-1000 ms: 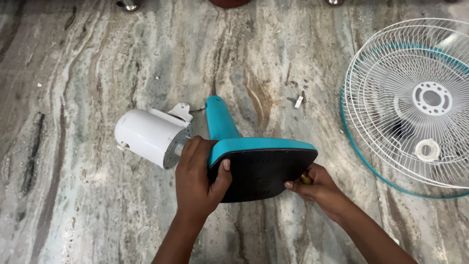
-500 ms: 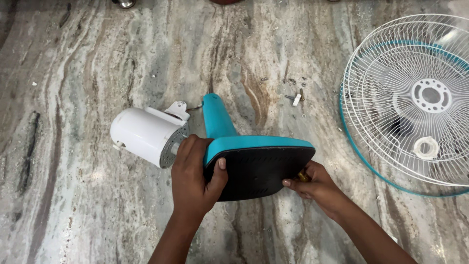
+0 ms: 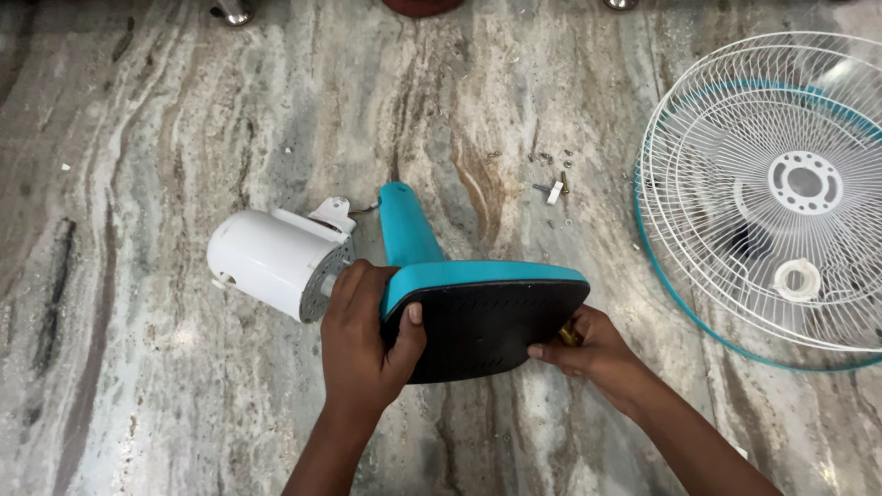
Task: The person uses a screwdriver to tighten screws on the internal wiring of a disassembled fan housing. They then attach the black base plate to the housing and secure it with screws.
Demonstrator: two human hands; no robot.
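Note:
A table fan lies on its side on the marble floor. Its teal base [image 3: 478,317] is tipped up so the black underside faces me. My left hand [image 3: 367,344] grips the base's left edge, thumb on the black underside. My right hand [image 3: 593,354] is at the base's right corner, fingers closed around a small yellowish object I cannot identify. The teal neck [image 3: 404,225] leads away to the white motor housing [image 3: 271,262], which rests on the floor to the left.
Two white wire fan guards with a teal rim [image 3: 781,197] lie stacked at the right. Several small screws and a white bit [image 3: 554,188] are scattered on the floor beyond the base. Metal furniture feet [image 3: 230,11] show at the top edge.
The hands and the fan base keep the same grip and pose. Only the view has shifted slightly.

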